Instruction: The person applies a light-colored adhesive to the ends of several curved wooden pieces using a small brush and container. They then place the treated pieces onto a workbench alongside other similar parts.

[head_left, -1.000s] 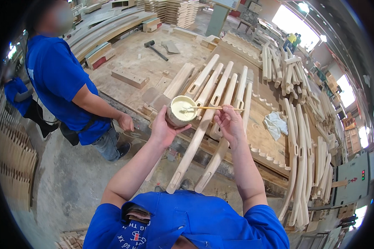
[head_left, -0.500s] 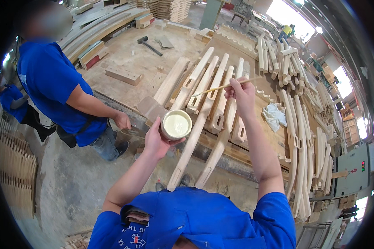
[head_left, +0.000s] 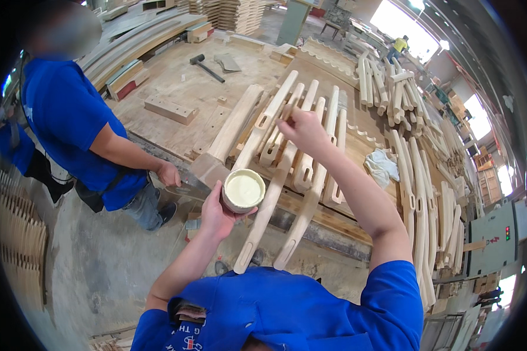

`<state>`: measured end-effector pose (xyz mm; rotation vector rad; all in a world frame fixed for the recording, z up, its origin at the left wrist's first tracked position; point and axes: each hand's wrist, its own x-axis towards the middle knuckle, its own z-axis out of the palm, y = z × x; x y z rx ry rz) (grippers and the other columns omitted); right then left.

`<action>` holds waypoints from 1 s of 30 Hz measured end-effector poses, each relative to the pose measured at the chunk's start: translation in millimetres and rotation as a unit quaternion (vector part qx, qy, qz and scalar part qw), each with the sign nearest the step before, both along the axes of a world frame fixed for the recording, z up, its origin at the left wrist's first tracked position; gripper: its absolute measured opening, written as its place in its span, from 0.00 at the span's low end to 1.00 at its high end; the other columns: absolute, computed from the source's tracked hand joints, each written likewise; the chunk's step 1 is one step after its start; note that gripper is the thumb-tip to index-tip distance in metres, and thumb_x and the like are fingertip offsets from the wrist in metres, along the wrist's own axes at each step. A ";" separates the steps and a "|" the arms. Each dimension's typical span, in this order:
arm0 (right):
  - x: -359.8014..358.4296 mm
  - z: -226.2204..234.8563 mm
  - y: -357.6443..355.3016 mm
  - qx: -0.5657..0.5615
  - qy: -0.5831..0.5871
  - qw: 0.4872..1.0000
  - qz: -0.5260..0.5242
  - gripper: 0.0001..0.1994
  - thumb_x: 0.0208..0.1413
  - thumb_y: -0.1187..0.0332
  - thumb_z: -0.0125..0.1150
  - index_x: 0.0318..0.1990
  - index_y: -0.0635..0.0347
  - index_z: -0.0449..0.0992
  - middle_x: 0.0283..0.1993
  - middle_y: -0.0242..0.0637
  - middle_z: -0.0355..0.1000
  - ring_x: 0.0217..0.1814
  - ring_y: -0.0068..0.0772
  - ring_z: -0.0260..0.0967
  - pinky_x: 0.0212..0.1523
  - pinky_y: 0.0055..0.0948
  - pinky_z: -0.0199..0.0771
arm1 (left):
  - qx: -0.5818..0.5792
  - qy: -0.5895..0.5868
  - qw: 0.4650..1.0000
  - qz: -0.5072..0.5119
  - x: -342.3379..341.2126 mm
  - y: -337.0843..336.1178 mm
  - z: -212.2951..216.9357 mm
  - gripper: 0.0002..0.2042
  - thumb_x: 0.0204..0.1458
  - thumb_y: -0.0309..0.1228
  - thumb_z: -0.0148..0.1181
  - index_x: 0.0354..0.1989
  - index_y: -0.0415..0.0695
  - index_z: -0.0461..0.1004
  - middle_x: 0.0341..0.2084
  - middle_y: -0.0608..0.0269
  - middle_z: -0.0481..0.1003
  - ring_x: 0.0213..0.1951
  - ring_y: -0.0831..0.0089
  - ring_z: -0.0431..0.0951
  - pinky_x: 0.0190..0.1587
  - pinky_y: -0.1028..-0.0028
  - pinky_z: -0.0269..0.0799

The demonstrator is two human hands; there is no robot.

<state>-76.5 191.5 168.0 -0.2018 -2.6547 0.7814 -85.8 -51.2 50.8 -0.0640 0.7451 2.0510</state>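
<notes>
Since a second ago, the right hand point(head_left: 301, 130) has moved away from the cup and reached forward over the row of curved wooden chair parts point(head_left: 287, 158), while the left hand point(head_left: 219, 213) has brought the cup point(head_left: 243, 190) lower and nearer the body. The thin stick that rested across the cup's rim a second ago has left it; only a short tip now shows at the right hand's fingers, which are pinched closed, though what they grip is too small to make out clearly.

The left hand is curled around the cup from below and holds it upright, its pale creamy contents showing. The cup hangs just off the near edge of the workbench point(head_left: 175, 82), close to the lower ends of the chair parts and well apart from the right hand, which hovers over the slotted upper ends of the same pieces.

The bench is a broad plywood surface carrying a mallet point(head_left: 204, 66), a loose wooden block point(head_left: 171, 109) and a white rag point(head_left: 382, 165). A co-worker in a blue shirt point(head_left: 70, 123) stands at the left with one hand on the bench edge. More curved parts lie stacked to the right point(head_left: 416, 187), timber piles fill the back, and the floor is bare concrete point(head_left: 99, 263).
</notes>
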 end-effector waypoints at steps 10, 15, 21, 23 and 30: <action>-3.0 11.8 -4.6 -0.080 -0.044 0.995 0.046 0.12 0.55 0.65 0.51 0.31 0.69 0.70 0.23 0.48 0.71 0.27 0.44 0.73 0.31 0.37 0.71 | 0.017 0.033 0.999 -0.009 0.1 -0.8 -4.5 0.26 0.63 0.48 0.31 0.60 0.41 0.57 0.57 0.52 0.62 0.56 0.58 0.67 0.52 0.48 0.70; -1.1 8.1 4.6 0.040 -0.034 0.998 0.042 0.12 0.56 0.64 0.53 0.30 0.68 0.70 0.20 0.43 0.70 0.24 0.32 0.74 0.27 0.30 0.71 | 0.018 0.035 0.999 -0.003 0.8 0.2 -6.3 0.26 0.63 0.49 0.32 0.60 0.43 0.57 0.57 0.52 0.63 0.55 0.56 0.68 0.51 0.47 0.70; -6.0 11.5 5.2 -0.097 -0.061 0.993 0.009 0.15 0.54 0.61 0.56 0.30 0.69 0.72 0.24 0.47 0.72 0.28 0.45 0.73 0.33 0.37 0.71 | 0.002 0.039 0.999 -0.002 1.5 1.9 -7.3 0.25 0.63 0.48 0.33 0.60 0.43 0.57 0.56 0.51 0.63 0.55 0.55 0.68 0.51 0.46 0.70; -6.0 14.6 6.1 -0.028 -0.049 0.998 -0.005 0.15 0.54 0.61 0.57 0.29 0.70 0.72 0.24 0.47 0.72 0.29 0.47 0.72 0.34 0.38 0.72 | 0.001 0.042 0.999 -0.002 1.7 1.6 -7.0 0.25 0.63 0.48 0.33 0.60 0.43 0.57 0.56 0.50 0.64 0.55 0.54 0.68 0.51 0.46 0.70; -1.4 28.6 8.3 0.136 -0.075 0.985 0.069 0.10 0.52 0.67 0.58 0.30 0.67 0.70 0.24 0.46 0.71 0.29 0.45 0.71 0.33 0.38 0.70 | -0.004 0.042 0.999 0.005 2.1 1.9 -4.1 0.25 0.63 0.48 0.32 0.60 0.42 0.57 0.56 0.49 0.63 0.55 0.54 0.68 0.51 0.47 0.70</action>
